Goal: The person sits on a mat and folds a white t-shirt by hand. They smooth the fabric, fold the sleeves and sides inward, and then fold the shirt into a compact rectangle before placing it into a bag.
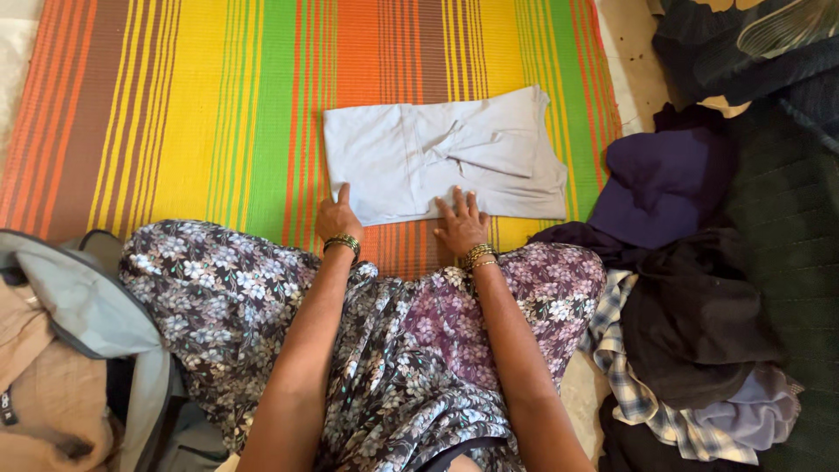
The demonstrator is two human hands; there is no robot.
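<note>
A pale blue folded shirt (pixel 437 153) lies flat on a striped mat (pixel 201 105) in front of my knees. My left hand (pixel 337 217) rests on the shirt's near left edge, thumb up and fingers curled over the hem. My right hand (pixel 461 225) lies flat on the near edge toward the middle, fingers spread. Both wrists carry bangles. My lap is covered by a floral printed garment (pixel 384 350).
A heap of unfolded clothes sits at the right: a dark purple piece (pixel 664 179), black cloth (pixel 690 315), a checked shirt (pixel 625 385). A grey bag (pixel 83 306) with tan cloth is at the lower left. Bare floor shows at the upper right.
</note>
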